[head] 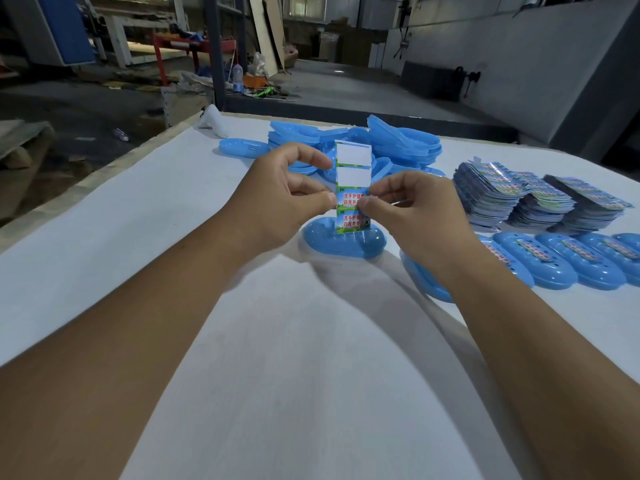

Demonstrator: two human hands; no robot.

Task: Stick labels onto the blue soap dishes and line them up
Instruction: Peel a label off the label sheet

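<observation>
Your left hand (pixel 282 199) and right hand (pixel 403 211) both pinch a label strip (pixel 353 188), held upright above the middle of the bench (pixel 104 216). Left thumb and fingers grip its left edge; right fingertips pinch at a printed label midway down. The strip's top two slots are blank white, the lower two still printed.

Directly under the strip lies one blue soap dish (pixel 343 244), unlabelled side visible. Toward the far edge, a loose heap of blue dishes (pixel 398 143), with a single dish (pixel 244 147) just left of it. At the right edge, stacks of label sheets (pixel 530 202); nearer you, a row of labelled dishes (pixel 568 261), overlapping side by side.
</observation>
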